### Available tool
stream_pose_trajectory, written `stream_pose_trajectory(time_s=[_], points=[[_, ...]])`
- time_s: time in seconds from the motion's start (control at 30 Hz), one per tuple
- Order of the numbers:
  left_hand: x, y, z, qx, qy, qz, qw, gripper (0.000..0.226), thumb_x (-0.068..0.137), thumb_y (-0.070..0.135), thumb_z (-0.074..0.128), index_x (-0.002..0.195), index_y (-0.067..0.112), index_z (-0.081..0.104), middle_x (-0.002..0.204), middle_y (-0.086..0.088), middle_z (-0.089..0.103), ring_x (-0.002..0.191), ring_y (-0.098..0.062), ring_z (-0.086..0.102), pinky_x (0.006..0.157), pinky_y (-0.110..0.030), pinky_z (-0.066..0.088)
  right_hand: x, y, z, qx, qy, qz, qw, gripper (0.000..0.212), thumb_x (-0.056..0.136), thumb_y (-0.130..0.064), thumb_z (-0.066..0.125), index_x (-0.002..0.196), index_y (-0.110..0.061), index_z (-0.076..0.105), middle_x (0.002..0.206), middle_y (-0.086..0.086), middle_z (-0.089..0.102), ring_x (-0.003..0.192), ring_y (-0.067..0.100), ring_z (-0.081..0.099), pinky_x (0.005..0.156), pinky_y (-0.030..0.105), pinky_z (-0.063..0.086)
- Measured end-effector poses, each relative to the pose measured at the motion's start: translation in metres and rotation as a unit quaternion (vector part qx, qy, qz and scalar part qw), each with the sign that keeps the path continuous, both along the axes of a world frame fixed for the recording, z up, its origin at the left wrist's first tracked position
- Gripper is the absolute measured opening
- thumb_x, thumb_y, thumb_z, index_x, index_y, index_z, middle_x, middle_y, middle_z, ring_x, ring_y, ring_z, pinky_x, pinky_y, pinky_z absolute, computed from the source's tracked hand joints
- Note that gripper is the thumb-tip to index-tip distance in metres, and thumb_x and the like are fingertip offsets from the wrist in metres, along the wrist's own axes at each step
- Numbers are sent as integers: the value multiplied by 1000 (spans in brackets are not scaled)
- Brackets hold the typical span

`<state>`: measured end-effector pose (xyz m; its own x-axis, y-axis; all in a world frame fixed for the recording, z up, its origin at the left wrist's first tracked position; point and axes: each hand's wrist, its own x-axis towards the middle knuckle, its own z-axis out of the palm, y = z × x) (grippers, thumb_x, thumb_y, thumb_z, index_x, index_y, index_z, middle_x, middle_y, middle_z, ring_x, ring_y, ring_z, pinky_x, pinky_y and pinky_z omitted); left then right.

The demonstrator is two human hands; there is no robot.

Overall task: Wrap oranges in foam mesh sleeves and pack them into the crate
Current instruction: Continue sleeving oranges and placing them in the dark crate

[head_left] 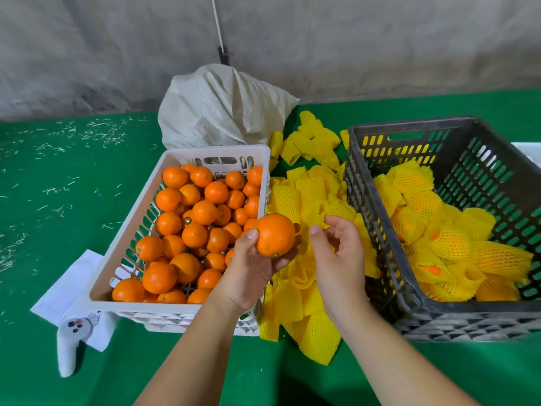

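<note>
Left hand [251,268] grips 1 bare orange [275,235], thumb on its left side and fingers curled beneath, raised above the gap between the 2 crates. Right hand [336,250] hangs just beside the orange, fingers loosely curled, holding nothing, over the loose yellow foam mesh sleeves [307,200]; whether a fingertip touches a sleeve cannot be told. The sleeves lie heaped on the green tabletop [58,186] in a strip running from its near edge back toward the far edge, between the crates. White crate [140,200], left of the sleeves, is filled with unwrapped oranges [202,212]. Dark crate [380,206], toward the right edge, holds wrapped oranges [450,244] piled along its right side. A woven sack [222,106] stands behind the white crate at the far edge. Papers [76,288] lie partly under the white crate's near left corner, a white controller [70,344] resting on them.
</note>
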<state>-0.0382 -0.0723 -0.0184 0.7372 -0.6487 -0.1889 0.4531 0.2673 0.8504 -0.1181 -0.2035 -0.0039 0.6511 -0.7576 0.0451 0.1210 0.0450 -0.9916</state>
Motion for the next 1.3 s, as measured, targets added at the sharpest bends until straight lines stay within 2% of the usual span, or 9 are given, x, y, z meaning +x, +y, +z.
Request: stream_pose_trajectory(time_s=[0.2,0.3,0.43,0.6,0.73,0.83,1.0,1.2,1.3], points=[[2,-1,-2,6,26,-18,999,131,48,67,95,152,8,43,148,-24,57,136,-42,56,119,-63,38,5,-2,-10,32,71,54,996,32,91,-11,73,109,-30,54,85,-1,49,58,-5,48,52,11,41],[4,0,-2,-37,57,-27,997,122,52,63,94,146,3,43,122,-22,69,105,-34,71,104,-54,51,5,-8,-12,46,83,82,992,24,93,-20,74,108,-26,56,85,-3,51,65,-2,50,58,13,42],[5,-2,-2,-63,81,-28,994,115,58,63,89,142,3,39,103,-20,65,84,-27,65,100,-53,44,4,-13,-15,44,78,76,993,15,94,-43,67,100,-30,61,95,-9,65,80,-4,59,68,16,49],[3,-3,-4,-46,62,-15,997,118,50,63,93,144,10,47,116,-16,70,99,-28,71,109,-55,45,4,-9,-19,-50,63,110,991,3,102,-23,62,100,-21,60,88,-11,63,77,-6,55,66,10,45],[5,-2,-4,-16,29,4,999,110,50,64,94,142,19,55,130,-10,69,117,-26,66,113,-47,42,2,-8,-22,-171,98,103,975,32,94,-6,67,116,-26,55,111,-10,53,99,-3,54,79,10,44],[4,0,-6,55,-31,-15,998,108,52,76,89,141,23,56,134,-3,70,126,-23,64,111,-41,47,4,-10,-20,-182,107,75,974,25,95,-11,70,112,-27,62,110,-11,61,99,2,57,78,15,46],[-2,-2,-8,108,-127,-38,985,99,70,73,83,134,0,62,131,-17,70,126,-32,63,110,-44,51,2,-12,-15,-204,96,55,973,31,94,-4,68,108,-31,64,110,-12,63,102,-3,56,79,24,51],[-4,-6,-13,116,-124,59,984,75,63,61,96,125,46,56,129,-2,64,107,-19,72,88,-33,59,-6,-8,-8,-175,39,51,982,22,98,-15,66,101,-37,66,94,-21,68,91,5,65,73,22,54],[-3,-6,-13,121,-154,57,979,83,72,60,91,141,56,45,139,8,57,119,-15,69,93,-34,59,-9,2,-2,-204,10,74,976,18,98,-19,65,105,-36,66,101,-19,69,97,9,68,78,22,55]])
